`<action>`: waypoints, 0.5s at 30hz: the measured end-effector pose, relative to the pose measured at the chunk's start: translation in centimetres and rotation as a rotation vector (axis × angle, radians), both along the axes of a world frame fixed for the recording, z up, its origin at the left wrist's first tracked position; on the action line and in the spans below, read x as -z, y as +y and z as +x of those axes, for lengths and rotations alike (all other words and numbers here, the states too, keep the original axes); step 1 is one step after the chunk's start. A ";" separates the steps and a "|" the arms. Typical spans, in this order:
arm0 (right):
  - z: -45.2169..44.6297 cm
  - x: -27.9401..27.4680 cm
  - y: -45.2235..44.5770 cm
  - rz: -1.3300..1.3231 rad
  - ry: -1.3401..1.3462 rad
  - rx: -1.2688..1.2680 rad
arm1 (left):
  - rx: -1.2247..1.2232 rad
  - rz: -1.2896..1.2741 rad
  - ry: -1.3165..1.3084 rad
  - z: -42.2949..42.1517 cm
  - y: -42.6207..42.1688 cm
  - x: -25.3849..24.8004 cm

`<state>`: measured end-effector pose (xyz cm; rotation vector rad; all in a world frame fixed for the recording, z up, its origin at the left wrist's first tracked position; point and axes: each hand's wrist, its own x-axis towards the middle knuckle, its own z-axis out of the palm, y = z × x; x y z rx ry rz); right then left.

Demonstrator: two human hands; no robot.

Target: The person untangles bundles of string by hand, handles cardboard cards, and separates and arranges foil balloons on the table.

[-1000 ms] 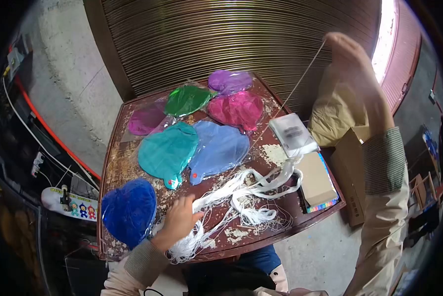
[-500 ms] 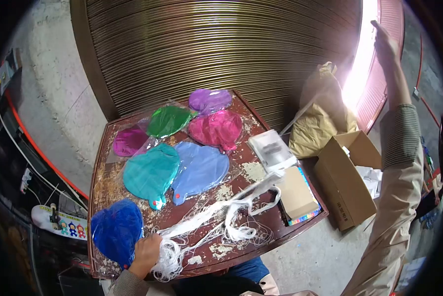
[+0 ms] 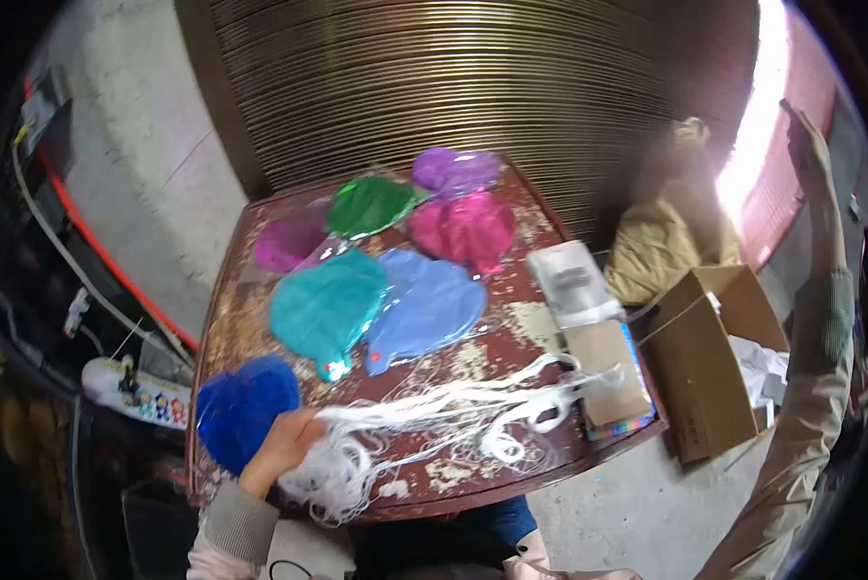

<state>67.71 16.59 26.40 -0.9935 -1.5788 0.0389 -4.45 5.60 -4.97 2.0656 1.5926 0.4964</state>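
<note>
My left hand (image 3: 284, 447) is closed on the left part of a loose bundle of white string (image 3: 453, 391) spread over the front of the table. Just beyond that hand lies a dark blue flat item (image 3: 248, 411). Raised far out to the upper right, my right hand (image 3: 809, 145) has its fingers pinched together; a thin strand leads off the bundle towards that side, its upper part too faint to follow. Teal (image 3: 327, 304) and light blue (image 3: 429, 304) items in clear wrappers rest behind the string.
Green (image 3: 371, 206), pink (image 3: 463, 230) and purple (image 3: 456, 171) packets lie at the table's back. On its right are a clear packet (image 3: 574, 282) and a cardboard-topped stack (image 3: 608, 372). Beside the table stand an open carton (image 3: 700, 387) and a brown paper sack (image 3: 656, 242).
My left hand has moved left and closed on the string. My right arm has swung outwards to the right, and the string's right end has been pulled straighter.
</note>
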 end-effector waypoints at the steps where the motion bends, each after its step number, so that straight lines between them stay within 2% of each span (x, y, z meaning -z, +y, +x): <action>1: -4.3 1.8 1.4 -0.047 0.029 -0.113 | -0.006 -0.077 -0.138 0.6 0.5 -1.4; 2: -8.6 3.6 2.9 -0.098 0.062 -0.222 | -0.013 -0.139 -0.242 1.1 0.9 -2.5; 4: -17.7 7.3 1.0 -0.405 -0.063 -0.152 | 0.022 -0.296 -0.508 0.7 1.9 -2.9; 6: -27.2 9.6 -1.8 -0.775 -0.223 -0.078 | 0.030 -0.401 -0.569 1.9 1.9 -5.9; 7: -27.3 13.0 0.6 -0.591 -0.686 -0.442 | 0.013 -0.396 -0.573 2.2 1.9 -6.8; 9: -33.3 15.5 -1.4 -0.712 -1.036 -0.475 | 0.106 -0.469 -0.621 2.7 2.0 -8.0; 11: -37.3 19.1 -1.9 -0.611 -1.196 -0.475 | 0.121 -0.477 -0.626 3.1 2.1 -8.7; 13: -41.0 20.1 -2.4 -0.695 -1.106 -0.549 | 0.154 -0.499 -0.624 3.4 2.2 -9.1; 15: -43.3 21.7 -2.3 -0.517 -0.894 -0.657 | 0.177 -0.514 -0.625 3.7 2.3 -9.1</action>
